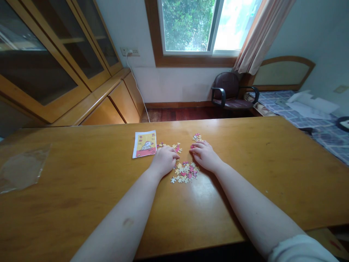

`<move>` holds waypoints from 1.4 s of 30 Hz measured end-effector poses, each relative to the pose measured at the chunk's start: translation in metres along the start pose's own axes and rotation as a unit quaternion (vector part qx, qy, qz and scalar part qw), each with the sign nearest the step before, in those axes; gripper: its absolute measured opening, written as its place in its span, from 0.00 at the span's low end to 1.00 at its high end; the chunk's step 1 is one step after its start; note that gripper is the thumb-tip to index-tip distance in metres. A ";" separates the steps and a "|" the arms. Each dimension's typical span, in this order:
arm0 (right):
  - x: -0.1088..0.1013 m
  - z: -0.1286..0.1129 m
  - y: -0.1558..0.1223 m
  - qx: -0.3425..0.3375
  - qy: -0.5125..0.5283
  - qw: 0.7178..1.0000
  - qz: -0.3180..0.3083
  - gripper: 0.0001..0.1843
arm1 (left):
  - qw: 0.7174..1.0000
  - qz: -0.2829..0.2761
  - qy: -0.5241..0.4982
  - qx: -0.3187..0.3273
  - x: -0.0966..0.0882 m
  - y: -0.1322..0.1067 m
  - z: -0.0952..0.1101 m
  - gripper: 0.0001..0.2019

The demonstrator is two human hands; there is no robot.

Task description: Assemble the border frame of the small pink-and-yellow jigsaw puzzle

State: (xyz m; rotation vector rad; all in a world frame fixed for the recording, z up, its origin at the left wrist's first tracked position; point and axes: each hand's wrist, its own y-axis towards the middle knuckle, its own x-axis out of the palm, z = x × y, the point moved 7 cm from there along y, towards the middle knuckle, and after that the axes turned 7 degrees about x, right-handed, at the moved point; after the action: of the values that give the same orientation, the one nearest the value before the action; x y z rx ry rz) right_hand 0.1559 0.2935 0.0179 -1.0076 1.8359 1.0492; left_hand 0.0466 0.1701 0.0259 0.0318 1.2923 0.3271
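Jigsaw pieces in white, yellow and pink lie in a loose pile [185, 172] on the wooden table, between and in front of my hands. My left hand [165, 160] rests at the pile's upper left edge, its fingers curled inward; whatever lies under them is hidden. Beyond it, more pieces [177, 147] are spread in a strip. My right hand [204, 154] lies at the upper right, fingers stretched out and slightly apart, fingertips near a pink piece [192, 146]. A small cluster of pieces [196, 137] sits just past it.
A picture card [145, 144] with a white animal on yellow and pink lies left of my left hand. A clear plastic bag [23, 169] is at the table's left. Beyond the table [272, 174] stand a glass-door cabinet [81, 98], an armchair [229, 91] and a bed [289, 105].
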 end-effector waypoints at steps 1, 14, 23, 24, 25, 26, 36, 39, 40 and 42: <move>0.000 -0.001 0.000 -0.004 0.006 1.000 0.001 0.12 | 1.000 0.001 -0.002 0.006 -0.001 0.000 0.002 0.15; 0.009 -0.016 -0.007 -0.108 0.112 0.985 -0.074 0.21 | 0.999 -0.005 -0.002 -0.036 0.000 0.001 -0.007 0.16; 0.011 -0.018 -0.007 -0.100 0.082 0.987 -0.096 0.21 | 1.000 0.003 0.011 -0.003 -0.001 0.000 -0.001 0.15; 0.012 -0.018 -0.007 -0.097 0.077 0.987 -0.099 0.20 | 1.000 0.004 0.014 -0.007 -0.001 0.000 -0.002 0.15; 0.012 -0.018 -0.007 -0.093 0.071 0.988 -0.100 0.19 | 1.000 0.007 0.017 -0.010 -0.002 -0.001 -0.003 0.15; 0.012 -0.017 -0.007 -0.090 0.066 0.989 -0.098 0.19 | 1.000 0.009 0.019 -0.011 -0.002 -0.001 -0.003 0.15; 0.009 0.002 -0.001 -0.037 0.050 0.997 -0.036 0.16 | 0.999 -0.003 -0.011 0.041 0.000 -0.001 0.003 0.16; 0.010 0.002 0.000 -0.039 0.062 0.997 -0.029 0.15 | 0.998 -0.014 -0.014 0.058 0.000 0.000 0.008 0.15; 0.009 0.002 0.000 -0.040 0.065 0.997 -0.026 0.15 | 0.998 -0.018 -0.012 0.062 0.000 0.000 0.009 0.15; 0.008 0.002 0.001 -0.041 0.068 0.997 -0.020 0.15 | 0.998 -0.025 -0.009 0.060 0.000 0.000 0.010 0.14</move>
State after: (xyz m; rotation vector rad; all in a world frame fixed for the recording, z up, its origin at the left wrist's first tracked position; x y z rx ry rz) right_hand 0.1529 0.2936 0.0108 -1.1868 1.8857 1.0609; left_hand 0.0559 0.1718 0.0283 0.1033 1.2915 0.2068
